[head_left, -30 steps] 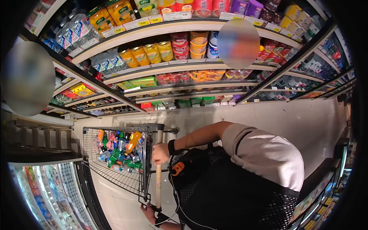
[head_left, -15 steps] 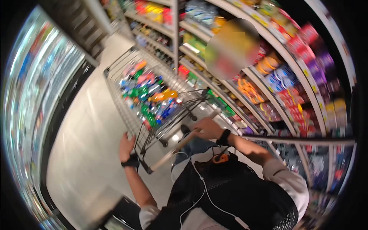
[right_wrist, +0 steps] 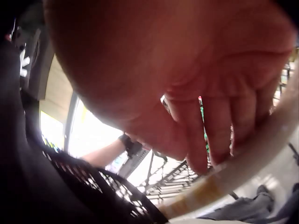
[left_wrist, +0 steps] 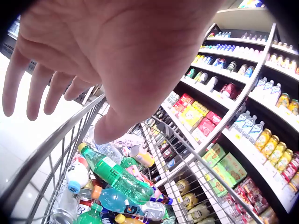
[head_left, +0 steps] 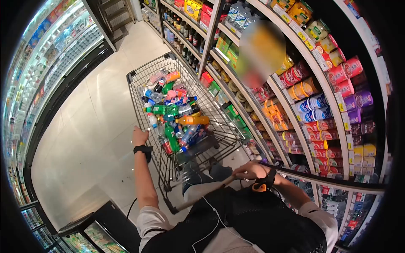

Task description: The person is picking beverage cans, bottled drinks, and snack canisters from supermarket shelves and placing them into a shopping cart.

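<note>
A wire shopping cart [head_left: 147,64] stands before me, loaded with several drink bottles, among them a green bottle [left_wrist: 117,175], an orange bottle [head_left: 193,120] and a light-blue bottle with an orange cap [left_wrist: 117,199]. My left hand [head_left: 140,135] is beside the cart's left rim [left_wrist: 56,137]. In the left wrist view its fingers hang extended and apart, with nothing held. At the pale cart handle [head_left: 223,183] is my right hand [head_left: 252,170]. The right wrist view shows its fingers [right_wrist: 217,126] fairly straight, fingertips right at the handle bar.
Shelves with tubs, jars and bottles [head_left: 312,107] run close along the cart's right side. A lit chiller [head_left: 67,46] lines the left, with pale tiled floor [head_left: 93,114] between. Wooden steps [head_left: 116,17] stand at the far end; a dark-framed display case [head_left: 101,223] is at lower left.
The view has swung round, so the cart now points up the aisle. My left hand has left the handle's end and moved forward along the cart's left side. The right hand stays at the handle.
</note>
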`<action>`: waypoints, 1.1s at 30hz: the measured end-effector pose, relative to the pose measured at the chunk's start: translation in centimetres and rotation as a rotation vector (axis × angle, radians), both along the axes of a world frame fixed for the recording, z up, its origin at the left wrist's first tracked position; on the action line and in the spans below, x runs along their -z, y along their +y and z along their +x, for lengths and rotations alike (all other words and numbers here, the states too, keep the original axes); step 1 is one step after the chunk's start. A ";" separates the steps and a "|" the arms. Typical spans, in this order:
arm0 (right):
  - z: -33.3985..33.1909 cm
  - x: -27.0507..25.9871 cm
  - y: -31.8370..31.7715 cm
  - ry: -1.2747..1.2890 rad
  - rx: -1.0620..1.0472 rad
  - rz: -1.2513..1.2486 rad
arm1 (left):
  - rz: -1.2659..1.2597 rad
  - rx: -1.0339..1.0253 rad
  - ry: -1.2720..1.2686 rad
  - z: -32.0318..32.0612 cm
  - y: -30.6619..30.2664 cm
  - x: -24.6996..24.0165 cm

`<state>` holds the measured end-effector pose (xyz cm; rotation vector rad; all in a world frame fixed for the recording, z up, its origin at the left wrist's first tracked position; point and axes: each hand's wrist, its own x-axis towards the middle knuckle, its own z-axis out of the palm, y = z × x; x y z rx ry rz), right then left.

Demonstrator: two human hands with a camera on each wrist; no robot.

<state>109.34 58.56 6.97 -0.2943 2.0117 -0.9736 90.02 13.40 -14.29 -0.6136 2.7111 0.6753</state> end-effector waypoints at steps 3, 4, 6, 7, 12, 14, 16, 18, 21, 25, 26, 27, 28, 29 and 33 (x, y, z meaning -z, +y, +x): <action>-2.4 -1.5 2.3 -0.243 0.031 -0.182 | -0.021 -0.036 0.038 0.3 0.7 0.8; -3.9 -1.2 3.6 -0.284 0.057 -0.262 | -0.011 -0.044 0.063 0.6 1.1 0.9; -8.9 -0.3 6.0 -0.179 0.126 -0.173 | -0.016 -0.107 0.013 1.5 2.9 2.1; -11.5 0.4 6.5 -0.050 0.102 -0.132 | -0.032 -0.162 0.126 2.8 3.3 4.2; -23.4 8.4 1.0 0.424 -0.222 0.132 | -0.094 -0.210 0.282 8.7 8.1 4.7; -27.2 14.2 -4.2 0.442 -0.151 -0.196 | -0.076 -0.216 0.278 10.1 8.0 3.9; -31.7 20.4 -10.0 0.691 -0.123 -0.056 | -0.064 -0.200 0.275 10.1 7.9 1.7; -33.9 26.5 -14.2 0.652 -0.079 0.156 | -0.126 -0.246 0.234 12.3 8.6 0.2; -33.2 33.3 -14.9 0.846 -0.073 0.351 | -0.147 -0.255 0.186 16.2 10.9 0.9; -32.5 36.6 -12.3 0.970 -0.091 0.408 | -0.099 -0.304 0.201 17.5 11.6 0.1; -32.2 34.1 -11.9 0.981 -0.198 0.470 | -0.091 -0.311 0.220 17.1 11.8 0.0; -32.3 34.2 -11.6 1.008 -0.195 0.474 | -0.090 -0.310 0.219 17.0 11.9 -0.2; -32.4 34.2 -11.3 1.035 -0.192 0.478 | -0.085 -0.317 0.226 16.9 12.1 -0.4; -33.1 34.3 -11.1 1.040 -0.184 0.477 | -0.083 -0.320 0.242 16.6 12.0 -0.5; -33.2 35.8 -11.2 0.878 -0.067 0.415 | -0.111 -0.278 0.279 16.2 11.9 -0.7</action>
